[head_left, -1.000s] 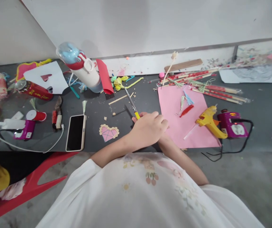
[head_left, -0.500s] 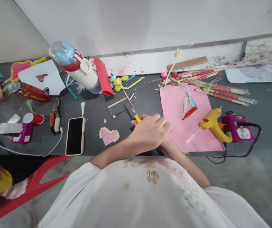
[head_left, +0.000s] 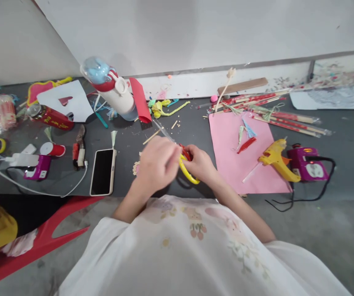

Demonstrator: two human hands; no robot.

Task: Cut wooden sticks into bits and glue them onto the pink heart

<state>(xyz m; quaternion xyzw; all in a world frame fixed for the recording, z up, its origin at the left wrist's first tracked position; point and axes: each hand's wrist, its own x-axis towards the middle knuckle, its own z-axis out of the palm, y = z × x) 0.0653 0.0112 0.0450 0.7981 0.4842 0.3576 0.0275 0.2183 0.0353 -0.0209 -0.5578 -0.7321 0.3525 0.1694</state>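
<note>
The head view looks down on a grey table (head_left: pixel 343 135) crowded with craft things. Both hands meet near the front edge, at the picture's centre. The right hand (head_left: pixel 201 165) is clenched around the yellow handles of a pair of scissors (head_left: pixel 188 175), whose thin blades run out toward eleven o'clock, over the tabletop. The left hand (head_left: pixel 157 162) sits just beside it at nine o'clock, fingers curled, with the fingertips (head_left: pixel 174 153) up against the scissors near the pivot. It is blurred, so whether it grips the blade or only touches it cannot be told.

A small heart-shaped piece (head_left: pixel 135 167) peeks out from under the left hand at its nine o'clock side. Further toward nine o'clock lies a phone (head_left: pixel 103 172), screen dark. At eleven o'clock from the hands a white bottle (head_left: pixel 112 88) with a blue cap lies tilted, with a folded red paper (head_left: pixel 141 100) just beside it. At three o'clock from the right hand a pink sheet (head_left: pixel 241 164) lies flat, and a yellow glue gun (head_left: pixel 277 156) rests on its far edge, touching a purple socket block (head_left: pixel 307 168). Toward two o'clock a bundle of sticks (head_left: pixel 272 111) lies along the back.
</note>
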